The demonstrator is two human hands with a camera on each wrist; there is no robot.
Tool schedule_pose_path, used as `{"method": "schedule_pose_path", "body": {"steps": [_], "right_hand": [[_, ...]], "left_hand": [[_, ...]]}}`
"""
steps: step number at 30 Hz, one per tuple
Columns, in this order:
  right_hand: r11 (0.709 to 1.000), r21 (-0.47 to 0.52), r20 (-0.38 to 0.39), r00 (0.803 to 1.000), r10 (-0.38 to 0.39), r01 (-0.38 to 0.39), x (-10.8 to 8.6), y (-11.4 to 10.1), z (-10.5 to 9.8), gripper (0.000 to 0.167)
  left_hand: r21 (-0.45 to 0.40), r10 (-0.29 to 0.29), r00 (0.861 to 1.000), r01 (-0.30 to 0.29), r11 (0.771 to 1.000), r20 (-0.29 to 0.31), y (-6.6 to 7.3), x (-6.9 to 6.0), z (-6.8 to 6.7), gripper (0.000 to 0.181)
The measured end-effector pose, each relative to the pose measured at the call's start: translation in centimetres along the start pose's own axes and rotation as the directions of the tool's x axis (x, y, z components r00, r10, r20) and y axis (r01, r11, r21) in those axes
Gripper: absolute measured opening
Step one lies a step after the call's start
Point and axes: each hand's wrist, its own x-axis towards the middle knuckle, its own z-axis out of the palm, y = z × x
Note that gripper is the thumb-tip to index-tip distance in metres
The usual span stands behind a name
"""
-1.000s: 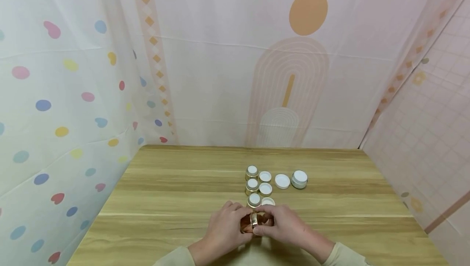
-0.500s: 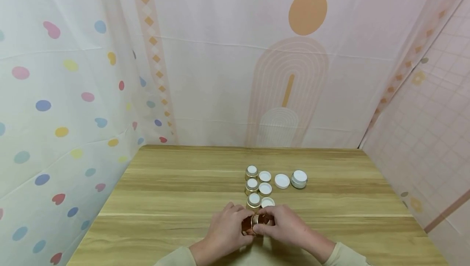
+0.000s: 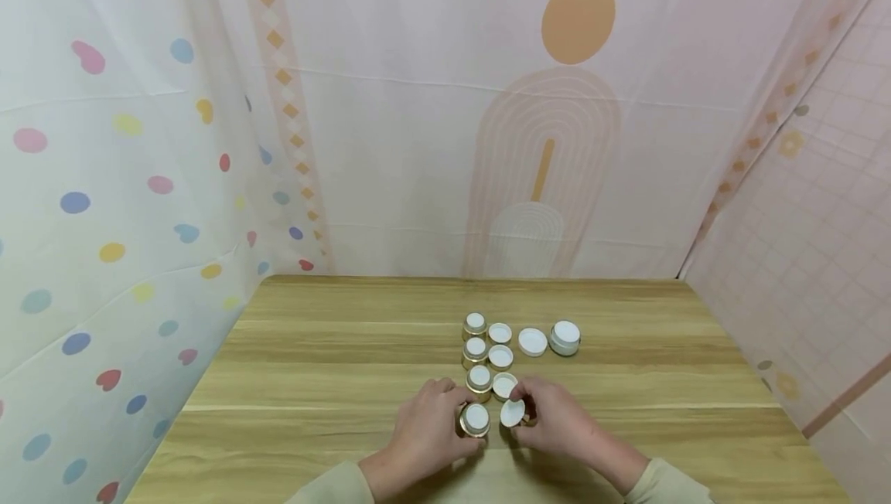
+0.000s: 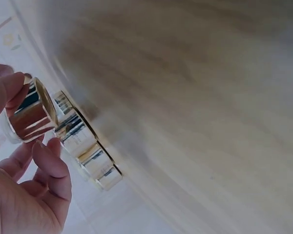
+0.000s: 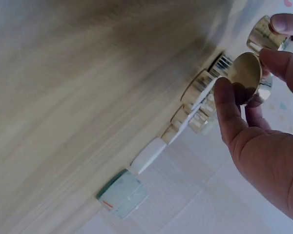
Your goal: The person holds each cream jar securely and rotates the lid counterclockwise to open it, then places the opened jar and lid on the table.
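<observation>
My left hand (image 3: pixel 428 423) grips a small gold jar (image 3: pixel 476 420) by its side, the white disc in its mouth facing up. In the left wrist view that jar (image 4: pixel 36 114) is shiny, with thumb and fingers around it. Just to its right, my right hand (image 3: pixel 557 420) pinches a gold lid (image 3: pixel 512 413) by its rim, white inside turned up. The right wrist view shows the gold outer face of the lid (image 5: pixel 245 75). Lid and jar are apart. Beyond the hands, three gold jars (image 3: pixel 478 379) stand in a column, with three upturned lids (image 3: pixel 500 357) beside them.
Right of the column, a larger white lid (image 3: pixel 532 342) lies upturned beside a pale glass jar (image 3: pixel 565 338) with a white top. All stand on a wood-grain table (image 3: pixel 334 349). Patterned curtains (image 3: pixel 404 141) hang behind the table and at both sides.
The lid has come off the gold jar. My right hand has moved slightly right with the lid and turned its white inside up; the jar in my left hand is now upright.
</observation>
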Motion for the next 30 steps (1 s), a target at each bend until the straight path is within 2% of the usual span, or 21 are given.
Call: {"method": "schedule_pose_path", "body": {"steps": [6,13,18,24,27,30], "right_hand": [[0.989,-0.119,0.005,0.996,0.086,-0.085,0.1,-0.1,1.1,0.041],[0.975,-0.195,-0.035,0.994,0.1,-0.105,0.3,-0.3,2.1,0.045],[0.978,-0.179,-0.059,0.993,0.101,-0.11,0.4,-0.2,2.4,0.042],[0.983,-0.144,-0.044,0.994,0.105,-0.11,0.4,0.0,2.2,0.04],[0.987,-0.1,-0.036,0.992,0.12,-0.123,0.1,0.3,1.9,0.039],[0.983,-0.083,-0.05,0.986,0.161,-0.164,-0.2,0.8,0.9,0.038]], "left_hand": [[-0.003,-0.002,0.999,0.002,1.0,0.032,0.2,0.7,0.0,0.053],[0.03,-0.015,0.999,0.014,0.999,0.035,0.2,1.3,0.5,0.045],[0.034,-0.014,0.999,0.012,0.999,0.047,0.2,1.7,0.7,0.041],[0.04,-0.033,0.998,0.031,0.999,0.06,0.3,1.8,0.7,0.048],[0.014,-0.034,0.997,0.033,0.999,0.073,0.1,1.7,0.4,0.056],[-0.028,-0.061,0.994,0.064,0.998,0.095,-0.8,1.4,-0.7,0.065]]}}
